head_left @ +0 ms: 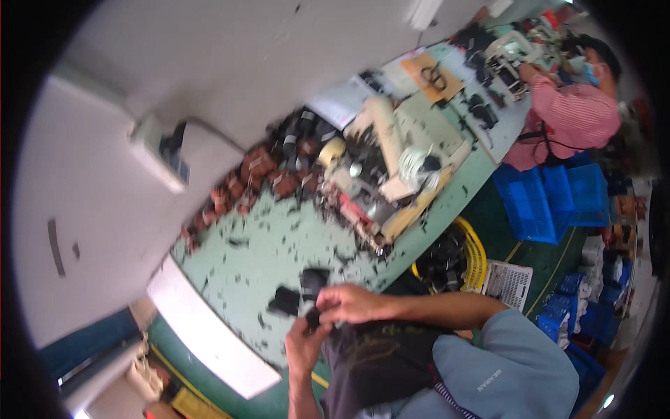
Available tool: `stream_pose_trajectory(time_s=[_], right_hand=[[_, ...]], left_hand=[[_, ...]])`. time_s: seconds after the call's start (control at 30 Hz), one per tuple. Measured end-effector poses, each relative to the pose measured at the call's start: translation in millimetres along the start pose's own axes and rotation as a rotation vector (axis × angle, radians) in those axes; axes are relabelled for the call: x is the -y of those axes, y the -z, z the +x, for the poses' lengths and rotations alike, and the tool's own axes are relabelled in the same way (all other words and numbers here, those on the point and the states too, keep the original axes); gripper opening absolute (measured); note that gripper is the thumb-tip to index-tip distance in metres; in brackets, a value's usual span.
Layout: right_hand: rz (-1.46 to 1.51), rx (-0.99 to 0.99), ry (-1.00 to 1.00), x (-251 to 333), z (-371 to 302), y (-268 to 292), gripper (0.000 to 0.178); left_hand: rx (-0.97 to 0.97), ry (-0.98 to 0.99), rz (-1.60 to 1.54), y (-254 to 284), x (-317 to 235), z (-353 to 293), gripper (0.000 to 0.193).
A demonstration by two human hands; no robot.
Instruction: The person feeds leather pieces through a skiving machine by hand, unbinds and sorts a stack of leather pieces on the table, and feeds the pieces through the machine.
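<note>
Close to my body at the table's near edge, both hands meet around a small black piece (313, 318), perhaps cloth, whose kind I cannot make out. Fingers of my left hand (303, 343) are closed on it from below. From the right, my right hand (347, 304) reaches in with its fingers bent together at the same piece. Just beyond them on the green table (244, 279) lie a flat black bundle (285, 301) and another black bundle (315, 281) with a pale mark on it.
A cream sewing machine (391, 140) stands ahead, among black scraps. Brown bundles (258, 162) and black ones line the wall. To the right are a yellow basket (479, 251) of dark pieces, blue crates (530, 202) and a co-worker in a striped shirt (572, 115). Scissors (433, 77) lie far off.
</note>
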State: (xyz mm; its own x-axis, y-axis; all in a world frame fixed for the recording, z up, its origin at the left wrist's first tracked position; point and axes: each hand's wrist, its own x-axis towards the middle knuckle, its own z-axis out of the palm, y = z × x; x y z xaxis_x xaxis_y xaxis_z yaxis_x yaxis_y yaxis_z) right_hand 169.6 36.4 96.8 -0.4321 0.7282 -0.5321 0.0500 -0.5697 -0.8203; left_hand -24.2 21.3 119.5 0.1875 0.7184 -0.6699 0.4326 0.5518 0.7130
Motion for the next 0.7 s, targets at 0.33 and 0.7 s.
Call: stream_pose_trajectory(time_s=[0.33,0.7], right_hand=[[-0.161,-0.025,-0.039,19.4,-45.0,31.3,0.042],[-0.139,-0.454,0.284,-22.0,-86.5,77.6,0.023]], left_hand=[[0.053,0.002,-0.277,-38.7,-18.1,-10.5,0.034],[0.020,0.221,-1.170,-131.0,-47.9,-7.7,0.024]])
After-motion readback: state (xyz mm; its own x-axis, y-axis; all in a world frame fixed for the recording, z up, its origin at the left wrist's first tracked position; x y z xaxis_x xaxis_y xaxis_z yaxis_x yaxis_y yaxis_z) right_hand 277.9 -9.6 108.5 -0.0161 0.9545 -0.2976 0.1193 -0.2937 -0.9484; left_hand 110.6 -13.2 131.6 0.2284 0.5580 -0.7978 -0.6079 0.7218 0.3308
